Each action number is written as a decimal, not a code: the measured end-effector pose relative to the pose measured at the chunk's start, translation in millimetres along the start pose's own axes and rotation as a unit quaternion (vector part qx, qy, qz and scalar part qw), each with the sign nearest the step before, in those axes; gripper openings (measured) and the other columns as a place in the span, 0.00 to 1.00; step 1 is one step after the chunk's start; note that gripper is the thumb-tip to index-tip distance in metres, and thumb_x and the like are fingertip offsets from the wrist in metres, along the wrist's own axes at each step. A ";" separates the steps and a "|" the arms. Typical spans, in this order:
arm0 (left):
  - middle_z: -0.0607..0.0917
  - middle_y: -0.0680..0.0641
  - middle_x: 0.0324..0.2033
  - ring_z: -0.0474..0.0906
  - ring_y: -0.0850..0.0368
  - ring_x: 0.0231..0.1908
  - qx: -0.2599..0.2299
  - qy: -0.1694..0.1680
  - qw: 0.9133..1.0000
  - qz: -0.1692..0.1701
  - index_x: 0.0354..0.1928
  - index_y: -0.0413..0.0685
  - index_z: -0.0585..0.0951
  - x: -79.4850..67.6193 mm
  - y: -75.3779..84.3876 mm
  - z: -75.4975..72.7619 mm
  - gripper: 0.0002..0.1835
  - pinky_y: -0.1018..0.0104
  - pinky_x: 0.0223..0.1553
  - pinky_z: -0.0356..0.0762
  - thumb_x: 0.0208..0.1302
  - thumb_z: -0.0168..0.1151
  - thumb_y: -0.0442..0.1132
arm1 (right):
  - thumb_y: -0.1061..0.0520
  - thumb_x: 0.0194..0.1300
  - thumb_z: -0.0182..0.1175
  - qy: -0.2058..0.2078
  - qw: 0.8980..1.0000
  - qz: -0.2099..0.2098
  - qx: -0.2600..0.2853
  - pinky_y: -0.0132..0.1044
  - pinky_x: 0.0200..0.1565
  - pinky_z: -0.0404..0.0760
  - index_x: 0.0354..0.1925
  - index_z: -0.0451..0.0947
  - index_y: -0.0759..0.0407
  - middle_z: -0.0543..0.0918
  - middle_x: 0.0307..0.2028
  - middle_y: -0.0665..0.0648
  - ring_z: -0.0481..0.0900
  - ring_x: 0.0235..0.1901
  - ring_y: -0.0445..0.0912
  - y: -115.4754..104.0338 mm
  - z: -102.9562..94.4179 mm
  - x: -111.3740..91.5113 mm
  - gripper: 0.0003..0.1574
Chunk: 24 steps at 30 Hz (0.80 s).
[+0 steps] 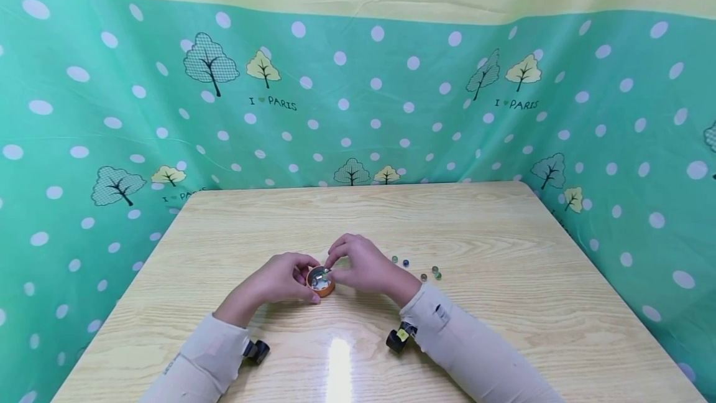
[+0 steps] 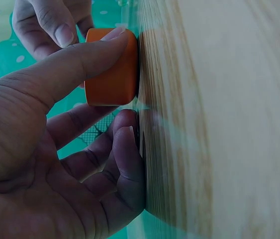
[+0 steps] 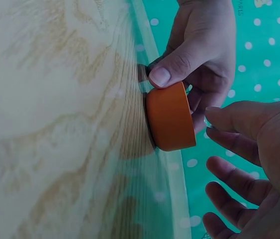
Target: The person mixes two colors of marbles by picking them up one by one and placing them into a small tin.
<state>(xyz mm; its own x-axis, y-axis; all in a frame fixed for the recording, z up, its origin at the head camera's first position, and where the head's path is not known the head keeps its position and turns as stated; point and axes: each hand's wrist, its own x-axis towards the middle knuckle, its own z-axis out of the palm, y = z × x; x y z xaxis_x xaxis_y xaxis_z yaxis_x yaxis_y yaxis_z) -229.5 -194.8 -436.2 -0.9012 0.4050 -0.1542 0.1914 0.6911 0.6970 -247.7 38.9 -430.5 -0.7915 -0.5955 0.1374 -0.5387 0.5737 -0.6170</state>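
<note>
An orange bowl (image 3: 172, 122) stands upright on the wood-grain worktop (image 1: 492, 341), a little left of the midpoint between its left and right edges and well in from the far edge. The left hand (image 1: 282, 277) grips it from the left, thumb pressed to the near side of the wall and index finger round the far side. The right hand (image 1: 363, 266) has thumb and index finger pinched on a small glass marble (image 3: 208, 121) at the bowl's mouth, the other fingers spread and loosely bent. Something shiny shows inside the bowl, too small to make out. Five loose marbles (image 1: 405, 263) lie beyond the right wrist, toward the right edge of the worktop.

The step in hand appears to be moving a single marble across the rim; which way it is going cannot be told from this moment. As I judge it, the next move calls for a steady left grip so the bowl does not tip, and a controlled pinch clear of the rim, since smooth glass could slip and roll off.
</note>
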 end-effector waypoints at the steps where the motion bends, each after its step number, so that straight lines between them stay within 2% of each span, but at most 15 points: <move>1: 0.83 0.49 0.38 0.77 0.55 0.35 -0.001 0.000 1.000 0.000 0.51 0.55 0.86 -0.1 0.1 0.0 0.31 0.61 0.38 0.78 0.42 0.88 0.48 | 0.49 0.60 0.76 0.000 1.000 0.000 0.000 0.45 0.62 0.75 0.39 0.90 0.43 0.81 0.52 0.44 0.76 0.55 0.43 -0.3 0.4 -0.2 0.07; 15: 0.82 0.48 0.39 0.77 0.54 0.35 -0.007 0.001 1.000 -0.003 0.53 0.55 0.85 -1.9 0.2 -1.2 0.32 0.62 0.37 0.79 0.42 0.88 0.48 | 0.47 0.62 0.75 0.006 1.000 0.001 0.007 0.45 0.60 0.76 0.41 0.89 0.42 0.80 0.50 0.42 0.76 0.54 0.42 -0.2 1.3 -0.1 0.08; 24: 0.83 0.49 0.38 0.78 0.55 0.35 -0.001 -0.003 1.000 0.002 0.51 0.56 0.86 1.2 -1.2 0.5 0.30 0.62 0.38 0.79 0.44 0.87 0.48 | 0.47 0.62 0.75 0.004 1.000 0.006 0.004 0.45 0.61 0.76 0.40 0.89 0.43 0.80 0.51 0.43 0.76 0.54 0.43 0.4 -0.2 -1.5 0.08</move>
<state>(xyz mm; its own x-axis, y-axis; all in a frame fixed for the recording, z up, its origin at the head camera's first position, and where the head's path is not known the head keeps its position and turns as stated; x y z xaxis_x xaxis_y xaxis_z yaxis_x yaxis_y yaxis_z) -230.5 -194.8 -437.6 -0.8981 0.4112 -0.1558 0.1941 0.6887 0.6986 -246.8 40.2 -430.8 -0.8005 -0.5839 0.1354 -0.5264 0.5769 -0.6246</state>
